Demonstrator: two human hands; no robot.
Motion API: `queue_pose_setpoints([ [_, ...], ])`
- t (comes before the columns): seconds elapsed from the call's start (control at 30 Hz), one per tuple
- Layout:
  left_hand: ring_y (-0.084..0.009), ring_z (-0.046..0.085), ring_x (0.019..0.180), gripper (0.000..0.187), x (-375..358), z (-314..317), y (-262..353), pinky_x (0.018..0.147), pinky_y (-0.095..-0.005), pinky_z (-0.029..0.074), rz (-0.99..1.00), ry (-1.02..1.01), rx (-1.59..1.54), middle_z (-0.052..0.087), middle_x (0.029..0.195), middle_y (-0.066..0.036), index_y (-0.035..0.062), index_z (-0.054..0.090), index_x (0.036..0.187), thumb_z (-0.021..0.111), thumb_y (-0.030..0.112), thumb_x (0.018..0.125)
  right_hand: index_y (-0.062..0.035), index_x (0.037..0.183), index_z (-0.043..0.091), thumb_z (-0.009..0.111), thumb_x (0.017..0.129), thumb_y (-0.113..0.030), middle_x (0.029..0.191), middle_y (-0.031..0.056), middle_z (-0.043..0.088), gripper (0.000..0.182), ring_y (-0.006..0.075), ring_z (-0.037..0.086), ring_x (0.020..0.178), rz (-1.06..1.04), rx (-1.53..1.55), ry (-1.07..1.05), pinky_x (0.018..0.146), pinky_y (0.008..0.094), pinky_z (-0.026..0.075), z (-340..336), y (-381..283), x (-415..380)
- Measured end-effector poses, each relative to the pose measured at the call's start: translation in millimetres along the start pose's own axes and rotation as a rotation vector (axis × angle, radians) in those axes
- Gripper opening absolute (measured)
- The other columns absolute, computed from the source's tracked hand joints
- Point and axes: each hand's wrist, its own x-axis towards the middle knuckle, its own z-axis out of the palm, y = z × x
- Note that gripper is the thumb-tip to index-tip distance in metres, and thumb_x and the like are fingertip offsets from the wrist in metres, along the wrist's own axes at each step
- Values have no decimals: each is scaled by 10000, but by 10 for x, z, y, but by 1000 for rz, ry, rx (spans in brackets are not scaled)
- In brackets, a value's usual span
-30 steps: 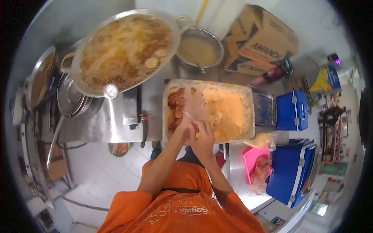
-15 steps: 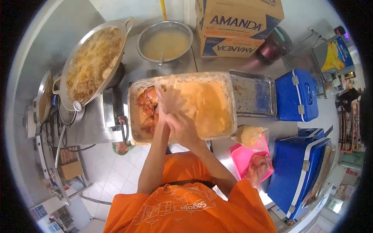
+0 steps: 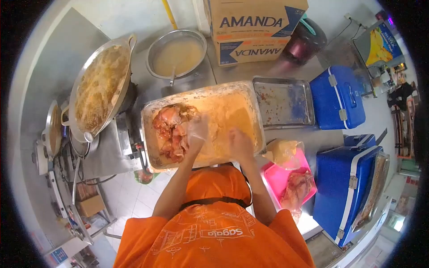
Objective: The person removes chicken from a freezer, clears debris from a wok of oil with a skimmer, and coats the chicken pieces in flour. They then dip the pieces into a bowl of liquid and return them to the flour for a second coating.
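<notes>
A large metal tray (image 3: 147, 134) holds orange-tinted flour (image 3: 223, 107), with raw marinated chicken pieces (image 3: 172, 129) heaped at its left end. My left hand (image 3: 198, 131), in a clear plastic glove, is at the right edge of the chicken; its fingers are blurred and partly lost against the flour. Bare, my right hand (image 3: 241, 143) is over the flour in the right part of the tray, its fingers smeared by motion. What either hand grips, if anything, does not show.
Left stands a wok of bubbling oil (image 3: 100, 85). Behind the tray is a bowl of cloudy liquid (image 3: 178, 56) with a utensil in it. An oven tray (image 3: 283, 102), a blue cooler (image 3: 339, 98) and a pink basin (image 3: 277, 181) with bagged meat (image 3: 297, 190) lie to the right.
My hands were together over the tray, the right at the left's glove wrist. They have parted: the left moved lower beside the chicken, the right moved right over the flour.
</notes>
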Motion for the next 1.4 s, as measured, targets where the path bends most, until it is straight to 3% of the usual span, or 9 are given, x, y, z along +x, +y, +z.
queue_pose_setpoints([
  [0.2,-376,608,1072,437,-227,268,-282,914,-437,483,606,-68,387,630,1174,-207,111,644,1174,499,442,927,-96,1169,606,665,850,-282,836,142,684,374,315,666,785,64,-502,-71,690,441,510,345,650,203],
  [0.37,-331,547,1150,431,-800,-90,-19,973,-411,442,652,-16,265,601,1209,-170,100,645,1149,537,444,912,-58,1236,559,777,791,-213,761,58,632,519,163,638,779,172,533,64,674,288,484,21,127,144],
  [0.7,-307,656,737,301,-487,-34,-87,634,-430,485,705,-79,108,673,816,-167,37,684,952,624,325,888,-70,1287,518,736,782,-3,950,56,625,554,132,625,875,131,1070,36,779,278,513,68,15,97],
  [0.8,-384,604,670,242,-518,-83,-90,610,-442,475,623,-98,-81,612,726,-202,33,646,781,603,256,866,-81,1234,557,672,774,55,959,78,627,493,194,634,878,70,779,233,776,329,519,52,0,15],
  [0.87,-383,622,704,232,-553,-153,-42,633,-445,486,555,-90,-81,633,774,-206,34,640,818,608,261,855,-67,1125,628,648,739,99,955,109,617,421,267,623,875,-106,124,516,766,352,521,16,-37,-48],
  [1.1,-320,621,693,231,-509,82,-133,618,-412,494,698,22,36,622,783,-168,44,601,937,594,272,897,-74,910,662,643,747,23,930,116,616,191,339,612,850,-366,-232,588,677,437,481,-117,-240,-387],
  [1.3,-396,613,867,277,-541,-4,-196,760,-455,496,848,-202,107,634,910,-194,39,595,960,564,308,903,-94,853,642,544,926,-217,647,31,518,173,268,527,560,6,15,146,586,367,466,324,391,-322],
  [1.37,-376,604,951,301,-604,-49,-251,824,-445,490,931,-246,240,627,1033,-188,43,602,1037,565,309,901,-85,855,634,506,959,-236,618,6,512,223,189,499,512,663,1151,-445,551,279,446,224,524,-254],
  [1.4,-376,604,951,301,-667,-109,-256,824,-445,490,933,-246,244,627,1033,-188,43,602,1037,565,309,901,-85,855,634,506,959,-236,618,6,512,223,189,499,512,661,1156,-443,551,279,446,320,588,-256],
])
